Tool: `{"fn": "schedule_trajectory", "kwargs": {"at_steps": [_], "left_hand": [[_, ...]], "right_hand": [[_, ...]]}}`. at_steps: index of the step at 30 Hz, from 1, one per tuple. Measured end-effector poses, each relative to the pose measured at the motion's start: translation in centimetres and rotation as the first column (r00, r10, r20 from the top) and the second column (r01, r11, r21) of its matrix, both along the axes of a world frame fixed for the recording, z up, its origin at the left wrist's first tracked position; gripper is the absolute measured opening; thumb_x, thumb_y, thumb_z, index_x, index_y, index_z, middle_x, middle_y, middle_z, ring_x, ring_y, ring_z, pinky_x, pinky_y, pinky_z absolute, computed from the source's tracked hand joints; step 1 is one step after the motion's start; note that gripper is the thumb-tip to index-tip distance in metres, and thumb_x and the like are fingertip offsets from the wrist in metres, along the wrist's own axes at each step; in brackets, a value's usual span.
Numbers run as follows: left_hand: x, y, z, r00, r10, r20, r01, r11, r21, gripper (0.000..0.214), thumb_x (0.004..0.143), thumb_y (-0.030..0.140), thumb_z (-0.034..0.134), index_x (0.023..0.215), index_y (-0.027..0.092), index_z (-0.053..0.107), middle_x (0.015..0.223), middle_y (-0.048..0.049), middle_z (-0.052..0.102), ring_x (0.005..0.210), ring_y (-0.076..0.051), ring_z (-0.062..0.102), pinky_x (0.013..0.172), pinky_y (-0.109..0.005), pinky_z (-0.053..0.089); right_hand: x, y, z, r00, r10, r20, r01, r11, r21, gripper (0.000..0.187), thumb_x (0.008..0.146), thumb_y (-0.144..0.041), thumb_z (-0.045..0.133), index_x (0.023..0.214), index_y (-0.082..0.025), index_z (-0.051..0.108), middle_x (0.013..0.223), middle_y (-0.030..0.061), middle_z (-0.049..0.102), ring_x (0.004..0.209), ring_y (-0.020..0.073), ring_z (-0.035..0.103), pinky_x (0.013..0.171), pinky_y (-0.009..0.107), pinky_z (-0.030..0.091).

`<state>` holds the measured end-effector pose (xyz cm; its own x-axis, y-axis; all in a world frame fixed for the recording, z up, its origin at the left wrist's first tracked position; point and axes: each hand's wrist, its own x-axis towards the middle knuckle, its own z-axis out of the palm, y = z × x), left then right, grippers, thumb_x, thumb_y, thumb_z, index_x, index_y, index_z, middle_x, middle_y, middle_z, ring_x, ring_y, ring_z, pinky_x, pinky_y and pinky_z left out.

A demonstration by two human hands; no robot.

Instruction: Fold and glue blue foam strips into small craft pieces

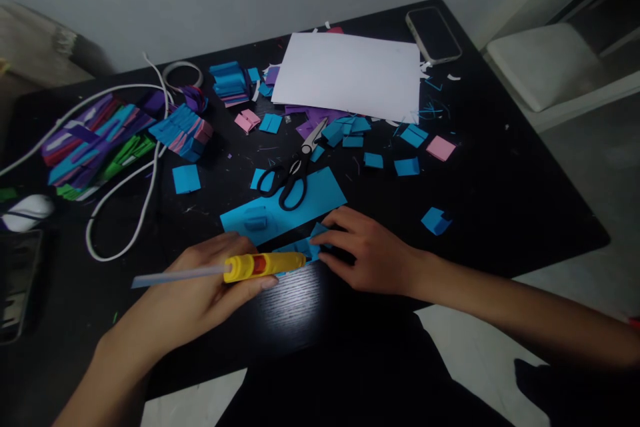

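My left hand is closed around a yellow-handled tool with a red band, whose pale shaft sticks out to the left. Its yellow end lies over a small blue paper strip near the table's front edge. My right hand presses its fingertips down on that strip from the right, fingers bent and together. Just beyond lies a long blue paper strip with black-handled scissors resting on it.
A black table carries a white sheet, a phone at the back right, scattered blue, pink and purple paper squares, a pile of folded coloured pieces at the left, and a white cable.
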<state>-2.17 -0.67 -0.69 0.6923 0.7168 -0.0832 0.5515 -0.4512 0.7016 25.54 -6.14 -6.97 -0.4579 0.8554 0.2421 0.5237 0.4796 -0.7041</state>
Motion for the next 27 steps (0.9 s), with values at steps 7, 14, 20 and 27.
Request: {"fn": "schedule_trajectory", "kwargs": {"at_steps": [7, 14, 20, 27], "left_hand": [[0.43, 0.16, -0.20, 0.991, -0.088, -0.099, 0.094, 0.994, 0.060, 0.027, 0.098, 0.044, 0.063, 0.083, 0.022, 0.068, 0.074, -0.0008, 0.063, 0.063, -0.018, 0.061, 0.057, -0.030, 0.047], [0.09, 0.76, -0.46, 0.997, -0.014, -0.074, 0.019, 0.998, 0.068, 0.022, 0.094, 0.043, 0.068, 0.083, 0.024, 0.067, 0.073, -0.0013, 0.063, 0.061, -0.018, 0.060, 0.055, -0.031, 0.045], [0.12, 0.81, -0.65, 0.996, 0.000, -0.089, 0.008, 0.996, 0.087, 0.026, 0.095, 0.046, 0.066, 0.081, 0.024, 0.064, 0.073, -0.0014, 0.062, 0.061, -0.019, 0.060, 0.055, -0.032, 0.044], [0.31, 0.94, -0.41, 0.997, 0.012, -0.071, -0.006, 0.997, 0.078, 0.023, 0.094, 0.043, 0.069, 0.084, 0.023, 0.067, 0.075, -0.0014, 0.065, 0.062, -0.018, 0.061, 0.056, -0.030, 0.045]], "right_hand": [[0.05, 0.03, 0.01, 1.000, 0.002, 0.015, -0.002, 1.000, -0.011, 0.021, 0.096, -0.019, 0.065, 0.113, -0.014, 0.076, 0.108, 0.0145, 0.067, 0.104, 0.0258, 0.066, 0.087, 0.042, 0.060], [0.12, -0.01, -0.26, 1.000, -0.014, 0.002, 0.014, 1.000, -0.006, 0.024, 0.095, -0.021, 0.067, 0.118, -0.013, 0.073, 0.109, 0.0146, 0.066, 0.105, 0.0259, 0.065, 0.088, 0.043, 0.061], [0.16, 0.01, -0.25, 1.000, -0.003, 0.013, 0.003, 1.000, 0.007, 0.025, 0.095, -0.021, 0.067, 0.117, -0.011, 0.074, 0.108, 0.0158, 0.066, 0.105, 0.0266, 0.065, 0.088, 0.043, 0.061], [0.21, -0.04, -0.17, 1.000, -0.013, 0.018, 0.013, 1.000, 0.006, 0.023, 0.095, -0.021, 0.067, 0.116, -0.013, 0.074, 0.108, 0.0143, 0.066, 0.106, 0.0254, 0.066, 0.089, 0.041, 0.061]]}}
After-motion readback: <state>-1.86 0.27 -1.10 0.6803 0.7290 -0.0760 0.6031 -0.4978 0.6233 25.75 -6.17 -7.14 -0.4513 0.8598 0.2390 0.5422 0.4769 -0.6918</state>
